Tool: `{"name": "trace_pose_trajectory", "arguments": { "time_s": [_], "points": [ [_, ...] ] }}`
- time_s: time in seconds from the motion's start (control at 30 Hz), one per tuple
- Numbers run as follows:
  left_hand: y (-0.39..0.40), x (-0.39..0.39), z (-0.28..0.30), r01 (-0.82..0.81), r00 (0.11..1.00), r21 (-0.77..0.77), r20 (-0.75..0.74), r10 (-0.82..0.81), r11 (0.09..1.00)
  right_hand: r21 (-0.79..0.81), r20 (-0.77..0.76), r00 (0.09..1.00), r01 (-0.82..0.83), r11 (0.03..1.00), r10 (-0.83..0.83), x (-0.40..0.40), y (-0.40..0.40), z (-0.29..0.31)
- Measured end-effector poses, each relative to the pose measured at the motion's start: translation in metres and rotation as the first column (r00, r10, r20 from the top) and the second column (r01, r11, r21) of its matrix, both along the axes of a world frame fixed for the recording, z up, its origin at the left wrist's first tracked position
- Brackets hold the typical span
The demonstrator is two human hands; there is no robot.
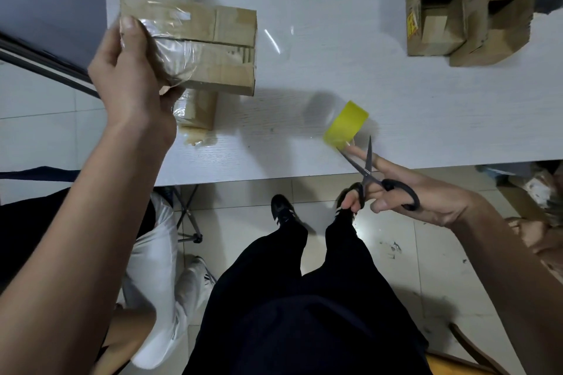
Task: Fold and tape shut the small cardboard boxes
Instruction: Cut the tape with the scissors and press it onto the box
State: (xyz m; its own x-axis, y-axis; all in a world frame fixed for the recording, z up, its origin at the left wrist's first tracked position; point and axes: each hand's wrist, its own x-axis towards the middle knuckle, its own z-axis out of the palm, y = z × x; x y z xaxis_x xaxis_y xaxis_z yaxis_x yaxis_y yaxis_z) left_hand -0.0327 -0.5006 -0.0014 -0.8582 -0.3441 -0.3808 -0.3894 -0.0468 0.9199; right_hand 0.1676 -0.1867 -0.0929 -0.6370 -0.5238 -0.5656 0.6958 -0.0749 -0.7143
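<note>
My left hand (131, 70) grips the near end of a closed cardboard box (213, 49), held above the white table (396, 106). Clear tape wraps the box end under my fingers, and a clear strip stretches from the box toward a yellow tape roll (345, 125). My right hand (405, 192) holds black scissors (374, 176) with fingers in the handles, blades parted and pointing at the roll. One fingertip touches the roll's near side.
Two open, unfolded cardboard boxes (466, 15) stand at the table's far right. A smaller taped box (198, 113) lies under the held one. Another person's legs in white trousers (158, 268) stand at left. My own legs and shoes are below the table edge.
</note>
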Motion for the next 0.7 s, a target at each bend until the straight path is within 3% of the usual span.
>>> {"name": "trace_pose_trajectory", "arguments": {
  "time_s": [0.17,0.3,0.4,0.57,0.7],
  "points": [
    [0.02,0.032,-0.022,-0.07,0.982,0.107,0.185,0.049,0.992,-0.113,0.07,0.987,0.155,0.981,-0.148,0.001,-0.005,-0.004],
    [0.04,0.065,-0.042,-0.228,0.914,0.42,0.403,0.045,0.878,-0.124,0.22,0.925,0.341,0.932,-0.309,0.003,-0.004,-0.017],
    [0.044,0.078,-0.052,-0.313,0.877,0.493,0.478,0.048,0.811,-0.024,0.253,0.907,0.354,0.935,-0.337,0.009,0.0,-0.017],
    [0.041,0.088,-0.063,-0.354,0.862,0.481,0.501,0.08,0.802,0.27,0.21,0.937,0.219,0.938,-0.279,0.02,0.013,-0.011],
    [0.05,0.097,-0.069,-0.372,0.842,0.506,0.537,0.053,0.778,0.315,0.152,0.932,0.268,0.91,-0.328,0.023,0.009,-0.004]
  ]
}}
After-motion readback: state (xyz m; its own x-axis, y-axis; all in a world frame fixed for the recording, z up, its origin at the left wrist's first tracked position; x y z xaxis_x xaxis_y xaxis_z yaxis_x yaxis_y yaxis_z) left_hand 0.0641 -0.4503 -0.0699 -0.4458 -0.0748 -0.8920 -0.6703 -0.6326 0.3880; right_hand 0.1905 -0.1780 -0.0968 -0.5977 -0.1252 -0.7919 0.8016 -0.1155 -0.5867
